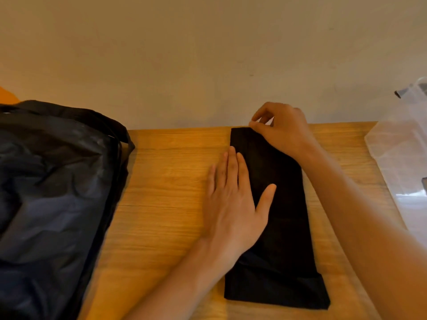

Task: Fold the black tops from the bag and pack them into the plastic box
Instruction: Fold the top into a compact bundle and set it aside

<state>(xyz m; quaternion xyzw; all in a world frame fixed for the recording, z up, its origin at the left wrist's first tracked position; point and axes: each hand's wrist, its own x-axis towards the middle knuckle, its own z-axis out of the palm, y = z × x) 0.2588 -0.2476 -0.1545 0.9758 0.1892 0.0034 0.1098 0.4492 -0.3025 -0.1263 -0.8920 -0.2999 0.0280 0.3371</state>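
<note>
A black top (280,232) lies on the wooden table (166,172), folded into a long narrow strip running from the far edge toward me. My left hand (233,204) lies flat with straight fingers on the strip's left edge. My right hand (280,128) pinches the strip's far end at the table's back edge, fingers curled. A large black bag (53,192) sits crumpled on the left of the table. The clear plastic box (402,158) shows at the right edge, partly cut off.
A plain beige wall (208,54) rises directly behind the table. Bare wood lies between the bag and the folded top. An orange patch (7,95) shows at the far left behind the bag.
</note>
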